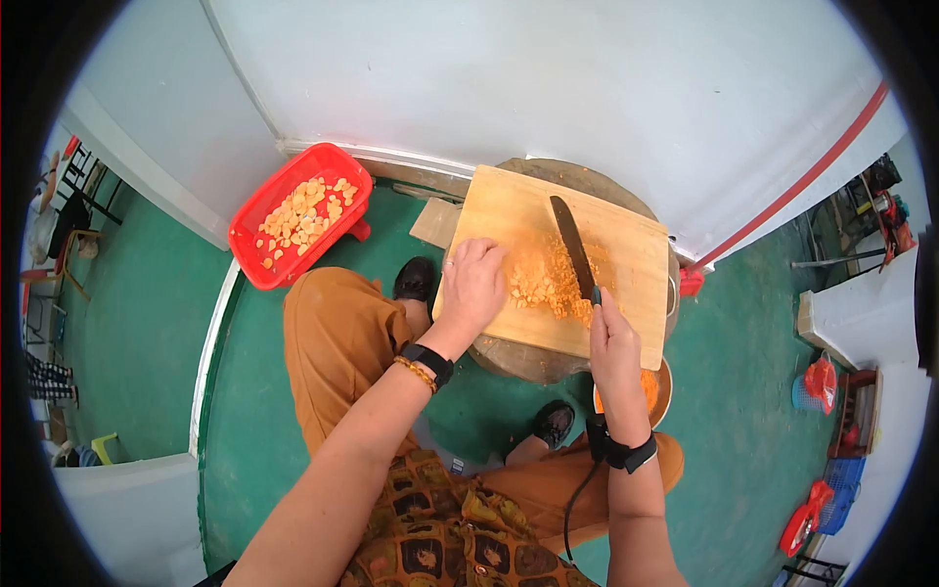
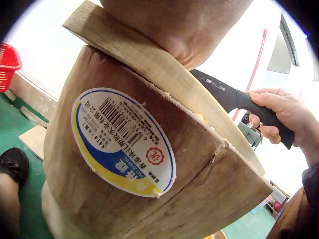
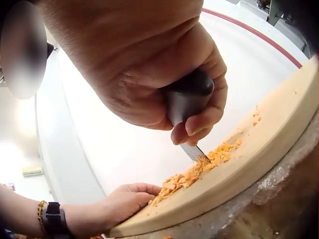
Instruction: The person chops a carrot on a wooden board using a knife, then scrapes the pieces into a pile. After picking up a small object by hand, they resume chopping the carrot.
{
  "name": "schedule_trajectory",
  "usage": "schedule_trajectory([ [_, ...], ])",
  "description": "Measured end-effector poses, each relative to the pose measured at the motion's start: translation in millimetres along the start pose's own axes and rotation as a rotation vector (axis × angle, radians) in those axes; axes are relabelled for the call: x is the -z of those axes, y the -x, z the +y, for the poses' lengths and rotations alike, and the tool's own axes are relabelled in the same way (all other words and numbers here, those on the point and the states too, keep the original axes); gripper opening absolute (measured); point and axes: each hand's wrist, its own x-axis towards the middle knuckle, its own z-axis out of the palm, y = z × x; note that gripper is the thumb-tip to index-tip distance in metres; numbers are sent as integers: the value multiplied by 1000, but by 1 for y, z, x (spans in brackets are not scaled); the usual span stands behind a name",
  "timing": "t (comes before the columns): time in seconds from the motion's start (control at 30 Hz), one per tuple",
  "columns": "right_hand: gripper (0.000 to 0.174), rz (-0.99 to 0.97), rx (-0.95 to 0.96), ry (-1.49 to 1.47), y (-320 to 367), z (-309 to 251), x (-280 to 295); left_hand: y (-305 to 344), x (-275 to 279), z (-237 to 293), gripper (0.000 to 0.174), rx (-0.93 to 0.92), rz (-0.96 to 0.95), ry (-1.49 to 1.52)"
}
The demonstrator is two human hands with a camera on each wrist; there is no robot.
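Red basket [image 1: 246,245] on the floor at left holds pale orange chunks [image 1: 298,217]. A metal bowl [image 1: 669,388] of orange bits sits by the cutting board [image 1: 499,210]'s near edge. Right hand [image 1: 614,342] fingers are clamped round the knife [image 1: 572,245] handle, with the blade in the chopped pile [image 1: 538,284]. Left hand [image 1: 474,289] rests loose fingers against the pile's left side. The pile sits well in from the far edge.

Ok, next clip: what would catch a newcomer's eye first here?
The pile of chopped orange pieces in the middle of the wooden cutting board stands out. The dark knife is over it, gripped by the right hand, while the left hand rests on the board beside the pile. Next comes the bright red basket of pale orange chunks on the green floor to the left.
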Motion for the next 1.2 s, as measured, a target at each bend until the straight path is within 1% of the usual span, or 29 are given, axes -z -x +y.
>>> schedule_trajectory([
  [0.1, 34, 99, 79, 16, 1, 3, -3, 1, 2, 2, 28, 1, -8, -7],
  [0.2, 35, 26, 20, 53, -2, 9, -4, 0, 1, 1, 28, -10, 2, -4],
  [0.3, 35, 8, -65, -16, -1, 1, 2, 1, 1, 0, 25, 13, -29, 20],
  [0.4, 34, 117, 75, -17, -1, 9, -5, 1, 0, -1, 25, 8, -33, 13],
  [0.5, 34, 34, 26, 44, -1, 11, -2, 1, 0, 0, 25, 18, -31, 17],
  [0.6, 34, 18, -61, 16, -1, 1, 3, 1, 1, 2, 28, 9, 7, 19],
  [0.7, 35, 70, 67, -14, 0, 7, -2, 2, 2, 3, 29, -6, 15, -2],
  [0.8, 34, -6, -5, 40, -1, 4, 0, 0, 2, 2, 29, -8, 10, 9],
  [0.9, 34, 29, -7, 20, 1, -1, 2, 1, 2, 2, 29, 4, -3, 6],
  [1.0, 34, 7, 48, 40, 0, 6, -4, 1, 2, 2, 29, -2, 3, -1],
  [1.1, 34, -6, 7, 40, 1, 3, -2, 0, 3, 3, 29, -3, 5, 13],
  [1.2, 34, 19, 30, 44, 2, -6, 1, 1, 3, 2, 29, -10, 7, 11],
])
